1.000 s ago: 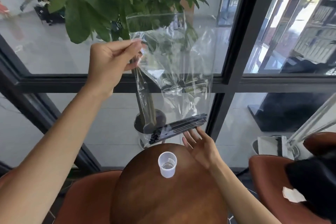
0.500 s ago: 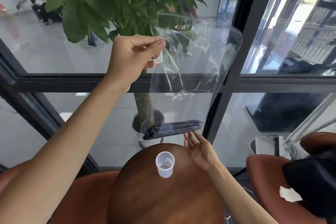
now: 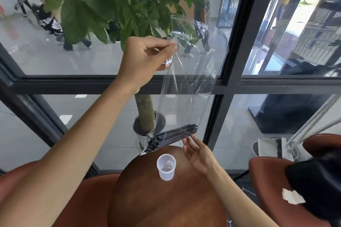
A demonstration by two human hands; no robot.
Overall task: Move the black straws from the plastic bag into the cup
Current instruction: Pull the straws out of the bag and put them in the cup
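Left hand (image 3: 145, 59) raised high, pinching bag (image 3: 186, 86) by its top corner, likely so straws (image 3: 172, 137) slide to one end. Straws bunched at bag's bottom, slanted, hanging just beyond cup (image 3: 166, 167) on table (image 3: 166, 199). Right hand (image 3: 198, 153) below, palm up, fingers spread and straight, touching straws' right end, probably to steady or tip them
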